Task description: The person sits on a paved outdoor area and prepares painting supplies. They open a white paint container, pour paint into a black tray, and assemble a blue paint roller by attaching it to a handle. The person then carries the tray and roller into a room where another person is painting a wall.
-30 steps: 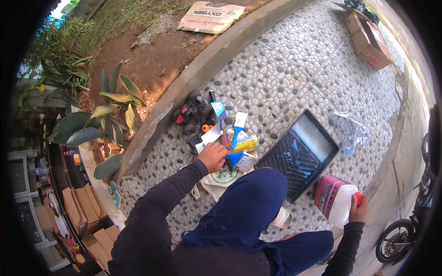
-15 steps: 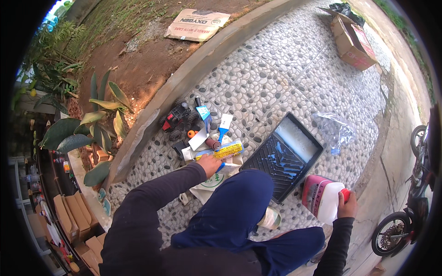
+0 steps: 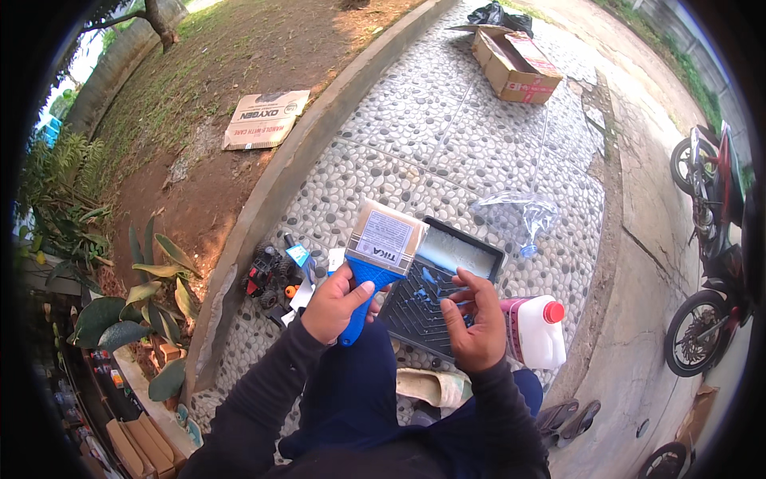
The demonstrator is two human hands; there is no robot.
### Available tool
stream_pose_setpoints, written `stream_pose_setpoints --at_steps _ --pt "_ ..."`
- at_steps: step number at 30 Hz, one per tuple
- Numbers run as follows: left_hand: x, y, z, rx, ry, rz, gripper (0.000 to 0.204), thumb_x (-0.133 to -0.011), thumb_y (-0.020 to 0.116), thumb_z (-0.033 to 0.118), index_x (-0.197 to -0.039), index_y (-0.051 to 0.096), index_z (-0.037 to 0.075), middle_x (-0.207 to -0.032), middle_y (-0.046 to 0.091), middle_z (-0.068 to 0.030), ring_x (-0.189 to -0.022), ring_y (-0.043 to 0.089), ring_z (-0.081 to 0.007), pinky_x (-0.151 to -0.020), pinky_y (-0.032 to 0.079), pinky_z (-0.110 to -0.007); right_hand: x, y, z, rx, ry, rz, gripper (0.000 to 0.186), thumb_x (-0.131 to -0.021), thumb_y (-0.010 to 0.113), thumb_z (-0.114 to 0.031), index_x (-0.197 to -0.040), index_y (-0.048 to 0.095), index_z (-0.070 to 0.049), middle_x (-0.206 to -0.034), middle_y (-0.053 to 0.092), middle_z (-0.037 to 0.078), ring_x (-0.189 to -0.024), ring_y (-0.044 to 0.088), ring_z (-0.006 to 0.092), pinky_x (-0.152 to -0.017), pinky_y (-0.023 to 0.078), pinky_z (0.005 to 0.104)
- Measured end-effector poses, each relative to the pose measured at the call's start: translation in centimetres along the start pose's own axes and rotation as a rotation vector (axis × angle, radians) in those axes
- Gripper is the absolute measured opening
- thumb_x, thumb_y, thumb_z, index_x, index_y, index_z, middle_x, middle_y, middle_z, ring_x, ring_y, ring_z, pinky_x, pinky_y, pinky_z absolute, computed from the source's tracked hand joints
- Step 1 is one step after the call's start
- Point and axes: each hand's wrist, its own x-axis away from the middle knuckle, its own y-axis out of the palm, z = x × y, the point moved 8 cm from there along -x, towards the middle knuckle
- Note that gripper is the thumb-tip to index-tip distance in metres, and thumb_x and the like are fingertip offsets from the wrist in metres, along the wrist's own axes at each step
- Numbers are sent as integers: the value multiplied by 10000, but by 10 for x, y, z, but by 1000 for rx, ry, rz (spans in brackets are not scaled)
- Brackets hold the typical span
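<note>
My left hand (image 3: 329, 310) is wrapped round the blue handle of a wide paintbrush (image 3: 384, 238), raised upright in front of me. Pale bristles point up, and a printed label covers the metal band. My right hand (image 3: 479, 323) holds nothing; its fingers are apart and partly curled, over the near right part of a black paint tray (image 3: 411, 315). Whitish liquid lies in the tray's far end, with blue smears on its ribbed slope. Just right of that hand stands a white jug (image 3: 542, 343) with a red cap and pink label.
Left of the tray lie a toy truck (image 3: 267, 275) and a blue-labelled tool (image 3: 298, 254). A crumpled clear plastic bottle (image 3: 523, 219) lies beyond the tray. Farther off are a cardboard box (image 3: 519, 76) and a low curb (image 3: 271, 180). Motorbikes (image 3: 710, 231) stand right; sandals (image 3: 568, 421) lie nearer.
My left hand has come up from the pile on the left with the paintbrush in it. My right hand has let go of the jug's red cap and moved left. The view has shifted.
</note>
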Motion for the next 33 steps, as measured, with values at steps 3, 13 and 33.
stream_pose_setpoints --at_steps 3,13,33 --pt "-16 70 -5 -38 18 -160 327 -1016 551 102 -1329 487 30 -1187 621 -86 -942 647 -155 -755 585 -322 -6 -3 2 -146 25 135 658 -906 693 -48 -1470 358 6 -1215 589 176 -1002 637 204 -830 539 308" --pt "-84 127 -48 -50 170 -85 250 -1030 578 192 -1207 576 14 -1039 670 -29 -865 620 -74 -738 511 -237 4 -58 97 -448 169 219 773 -903 653 30 -1528 200 -13 -1205 581 197 -1096 640 233 -937 524 335" --pt "-117 93 -94 -84 213 163 138 -1034 556 184 -1029 534 48 -901 634 -33 -758 623 -100 -677 521 -239 28 -11 125 -44 -67 205 653 -964 605 -170 -1529 285 -105 -1305 514 235 -1064 633 343 -899 514 416"
